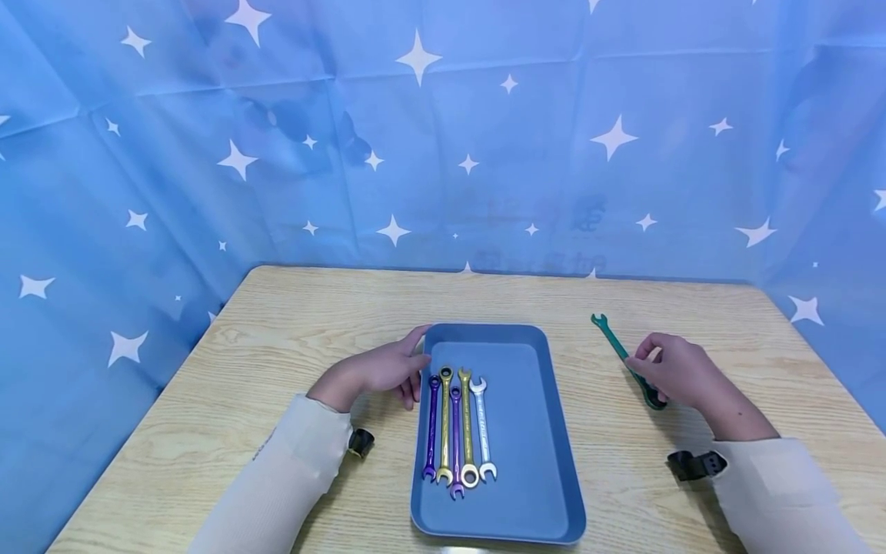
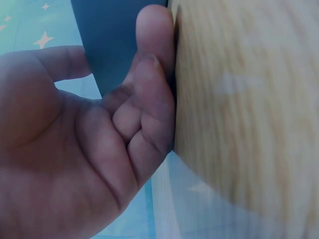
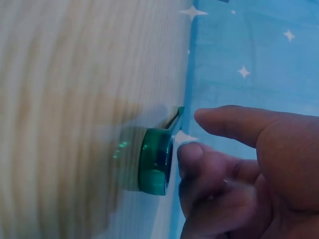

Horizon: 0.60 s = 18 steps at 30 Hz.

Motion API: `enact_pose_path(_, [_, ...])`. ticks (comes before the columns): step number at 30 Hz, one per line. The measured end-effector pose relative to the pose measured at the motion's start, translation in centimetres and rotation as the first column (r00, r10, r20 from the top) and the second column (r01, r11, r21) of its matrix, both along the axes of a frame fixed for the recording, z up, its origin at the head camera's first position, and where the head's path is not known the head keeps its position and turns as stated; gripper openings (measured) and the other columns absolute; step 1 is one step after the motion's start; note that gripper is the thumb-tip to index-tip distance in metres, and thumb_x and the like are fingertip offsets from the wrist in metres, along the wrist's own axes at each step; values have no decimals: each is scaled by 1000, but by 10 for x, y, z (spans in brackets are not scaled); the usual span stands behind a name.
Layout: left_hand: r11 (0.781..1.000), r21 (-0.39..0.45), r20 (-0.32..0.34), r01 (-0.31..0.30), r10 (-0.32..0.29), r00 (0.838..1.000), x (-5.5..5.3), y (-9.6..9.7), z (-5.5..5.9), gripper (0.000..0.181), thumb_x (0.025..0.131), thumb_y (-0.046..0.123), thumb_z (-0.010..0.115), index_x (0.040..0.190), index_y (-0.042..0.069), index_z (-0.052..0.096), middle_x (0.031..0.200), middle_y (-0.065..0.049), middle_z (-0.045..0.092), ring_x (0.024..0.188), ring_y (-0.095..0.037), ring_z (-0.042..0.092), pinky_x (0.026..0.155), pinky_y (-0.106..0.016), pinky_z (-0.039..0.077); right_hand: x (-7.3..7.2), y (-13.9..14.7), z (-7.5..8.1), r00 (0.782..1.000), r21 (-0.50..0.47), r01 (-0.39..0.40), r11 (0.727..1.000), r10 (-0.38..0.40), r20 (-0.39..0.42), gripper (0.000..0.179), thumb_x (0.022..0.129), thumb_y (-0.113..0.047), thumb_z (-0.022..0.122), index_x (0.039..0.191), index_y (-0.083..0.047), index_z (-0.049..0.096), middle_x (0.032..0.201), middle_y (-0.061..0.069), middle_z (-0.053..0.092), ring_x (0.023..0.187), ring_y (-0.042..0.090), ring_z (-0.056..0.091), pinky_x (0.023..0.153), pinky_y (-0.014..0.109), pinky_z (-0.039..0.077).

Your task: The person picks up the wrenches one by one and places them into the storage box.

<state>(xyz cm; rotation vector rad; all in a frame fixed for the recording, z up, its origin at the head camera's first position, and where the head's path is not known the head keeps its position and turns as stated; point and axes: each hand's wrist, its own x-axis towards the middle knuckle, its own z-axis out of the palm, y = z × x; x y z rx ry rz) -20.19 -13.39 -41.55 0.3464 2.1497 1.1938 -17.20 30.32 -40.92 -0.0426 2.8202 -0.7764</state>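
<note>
A blue-grey tray point(image 1: 526, 462) lies lengthwise on the table. My left hand point(image 1: 388, 368) grips its left side near the far corner; in the left wrist view the thumb reaches behind the tray wall point(image 2: 102, 45), with the curled fingers outside, low against the tabletop. To the tray's right, a green combination wrench point(image 1: 612, 338) lies slantwise on the wood. Over its near half hovers my right hand point(image 1: 681, 373), thumb and forefinger apart. The right wrist view shows the wrench's ring end point(image 3: 154, 162) on the table, just beside the bent fingers, with nothing held between them.
Inside the tray, side by side in its left half, are several combination wrenches: a purple one point(image 1: 431, 431), a gold one point(image 1: 445, 423), another purple, another gold and a silver one point(image 1: 482, 423). A blue star-patterned cloth point(image 1: 443, 154) hangs behind the wooden table point(image 1: 332, 308).
</note>
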Motion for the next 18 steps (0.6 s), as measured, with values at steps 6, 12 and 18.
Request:
enact_pose_path(6, [1000, -9, -5, -7, 7, 1000, 0, 0, 0, 67, 109, 26, 38, 162, 32, -3, 74, -16, 65, 58, -24, 66, 63, -38, 60, 0, 3, -2, 1000, -2, -15, 1000, 15, 22, 29, 100, -28, 59, 104, 0, 56, 63, 4, 53, 50, 19, 54, 48, 34, 43])
enact_pose_path(12, [1000, 2, 1, -9, 9, 1000, 0, 0, 1, 66, 109, 26, 38, 162, 32, -1, 74, -17, 64, 58, -24, 66, 63, -38, 60, 1, 2, -4, 1000, 14, -16, 1000, 16, 24, 26, 99, -27, 62, 99, -1, 57, 60, 2, 49, 47, 18, 51, 48, 34, 43])
enact_pose_path(18, [1000, 4, 2, -9, 9, 1000, 0, 0, 1, 66, 109, 26, 38, 162, 32, -1, 74, -16, 64, 58, -24, 66, 63, -38, 60, 0, 2, -4, 999, 12, -27, 1000, 26, 46, 27, 98, -27, 63, 96, -2, 54, 60, 0, 45, 49, 17, 47, 48, 33, 42])
